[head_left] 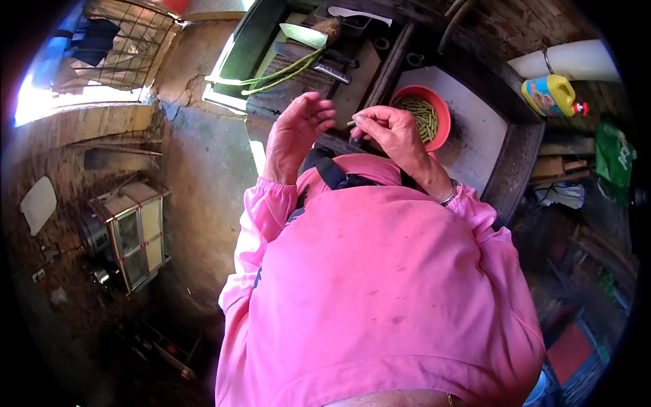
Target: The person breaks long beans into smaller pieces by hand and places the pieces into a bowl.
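Our red bowl point(445, 115) holds short bean pieces point(424, 119) and sits on the desk point(478, 125) beside our right hand point(393, 136), which pinches a small green piece point(350, 124). Our left hand point(296, 134) is loosely open, fingers curled; long beans point(234, 82) lie beyond it.

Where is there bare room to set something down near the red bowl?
Right of the red bowl, before the dark ledge, the pale surface looks mostly bare, though specked. Left is crowded: right hand, left hand, long green pods, broad blade.
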A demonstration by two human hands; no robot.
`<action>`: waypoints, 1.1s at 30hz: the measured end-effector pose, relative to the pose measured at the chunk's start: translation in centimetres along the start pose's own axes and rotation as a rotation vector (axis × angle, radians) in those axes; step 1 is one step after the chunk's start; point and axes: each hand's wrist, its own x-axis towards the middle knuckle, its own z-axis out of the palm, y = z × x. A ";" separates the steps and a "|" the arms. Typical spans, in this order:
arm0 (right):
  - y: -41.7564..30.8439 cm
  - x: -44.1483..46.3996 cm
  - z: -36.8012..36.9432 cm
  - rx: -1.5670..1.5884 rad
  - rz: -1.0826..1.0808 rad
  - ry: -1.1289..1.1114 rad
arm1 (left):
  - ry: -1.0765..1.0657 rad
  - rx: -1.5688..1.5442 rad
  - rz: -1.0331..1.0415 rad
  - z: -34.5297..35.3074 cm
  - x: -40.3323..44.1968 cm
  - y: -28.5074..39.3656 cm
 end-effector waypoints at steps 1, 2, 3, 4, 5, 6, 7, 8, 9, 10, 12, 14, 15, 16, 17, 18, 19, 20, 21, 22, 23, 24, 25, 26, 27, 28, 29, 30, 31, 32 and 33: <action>0.0 0.0 -0.1 0.089 0.058 -0.049 | 0.018 0.055 -0.010 0.8 -0.2 -0.2; -0.1 0.1 0.0 0.118 0.063 -0.070 | -0.008 0.051 -0.029 1.0 -0.1 -0.5; -0.3 0.3 0.2 0.145 0.068 -0.088 | -0.036 0.045 -0.050 1.2 0.0 -0.9; -0.6 0.4 0.3 0.171 0.073 -0.106 | -0.064 0.039 -0.071 1.5 0.1 -1.2; -1.1 0.5 0.5 0.161 0.038 -0.104 | -0.062 0.037 -0.077 1.9 0.0 -1.4; -1.1 0.6 0.7 0.161 0.048 -0.109 | -0.066 0.041 -0.081 2.2 0.1 -1.6; -1.1 0.7 0.9 0.161 0.057 -0.115 | -0.070 0.045 -0.084 2.4 0.1 -1.7; -1.0 0.9 0.9 0.161 0.066 -0.122 | -0.073 0.048 -0.085 2.5 0.2 -1.8; -0.9 1.1 0.8 0.158 0.069 -0.150 | -0.073 0.052 -0.111 2.5 0.2 -2.0; -0.7 1.2 0.7 0.156 0.072 -0.179 | -0.073 0.055 -0.137 2.4 0.3 -2.3; -0.1 1.5 0.5 0.178 0.108 -0.211 | -0.090 0.058 -0.177 1.9 0.4 -2.5; 0.4 1.6 0.4 0.226 0.174 -0.217 | -0.124 0.056 -0.205 1.3 0.8 -2.5; 0.6 1.6 0.4 0.260 0.190 -0.221 | -0.064 0.079 -0.202 2.0 0.6 -2.4; 0.7 1.5 0.3 0.293 0.205 -0.224 | -0.004 0.101 -0.199 3.2 0.2 -2.3; 0.8 1.5 0.3 0.326 0.221 -0.227 | 0.056 0.123 -0.196 3.9 0.0 -2.2; 0.9 1.4 0.2 0.367 0.241 -0.216 | 0.078 0.150 -0.188 3.6 0.1 -2.2; 1.0 1.4 0.0 0.408 0.261 -0.205 | 0.099 0.177 -0.181 2.8 0.1 -2.2; 1.1 1.4 -0.1 0.450 0.280 -0.194 | 0.120 0.205 -0.174 2.4 0.2 -2.0; 1.1 1.4 -0.3 0.435 0.273 -0.175 | 0.148 0.272 -0.168 2.4 -0.1 -1.7; 1.1 1.4 -0.4 0.420 0.266 -0.155 | 0.174 0.340 -0.161 2.6 -0.7 -1.3; 1.1 1.4 -0.5 0.405 0.259 -0.136 | 0.201 0.408 -0.154 2.8 -1.1 -1.1; 1.1 1.4 -0.6 0.366 0.249 -0.125 | 0.164 0.533 -0.084 2.6 -1.3 -1.2; 1.2 1.4 -0.6 0.328 0.239 -0.115 | 0.127 0.658 -0.013 2.3 -1.4 -1.4; 1.2 1.5 -0.6 0.290 0.229 -0.105 | 0.089 0.782 0.060 2.2 -1.6 -1.5; 1.3 1.4 -0.5 0.262 0.203 -0.096 | 0.114 0.789 0.113 2.7 -1.5 -1.9; 1.4 1.3 -0.3 0.234 0.177 -0.087 | 0.106 0.929 0.172 2.9 -1.4 -2.0; 1.5 1.3 -0.2 0.205 0.151 -0.078 | 0.097 1.070 0.233 3.1 -1.3 -2.1; 1.7 1.3 -0.1 0.196 0.142 -0.068 | 0.086 1.210 0.295 3.3 -1.1 -2.1; 1.8 1.4 0.0 0.187 0.134 -0.058 | 0.070 1.296 0.383 3.5 -0.8 -2.1; 1.9 1.4 0.0 0.177 0.125 -0.048 | 0.070 1.343 0.415 3.6 -0.7 -2.2; 1.8 1.3 0.1 0.172 0.130 -0.039 | 0.070 1.391 0.450 3.5 -0.5 -2.3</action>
